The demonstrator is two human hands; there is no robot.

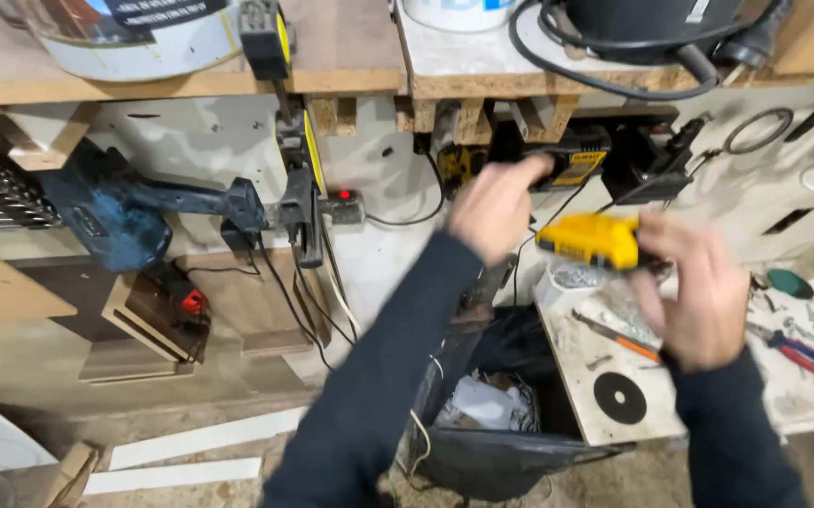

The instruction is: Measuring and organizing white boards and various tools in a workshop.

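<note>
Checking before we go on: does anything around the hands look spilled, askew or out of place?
Yes. Screws and bits lie scattered loose over the white bench, with pliers and a black disc among them. White strips lie on the floor. The battery in the right hand looks intact.

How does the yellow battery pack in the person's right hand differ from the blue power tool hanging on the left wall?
The yellow battery pack is small and blocky; the blue power tool is far larger and long-bodied. The pack is held in the air by the right hand, while the tool hangs on the wall, untouched. The pack is bright yellow with black; the tool is dark blue. The left hand reaches toward the wall chargers instead.
</note>
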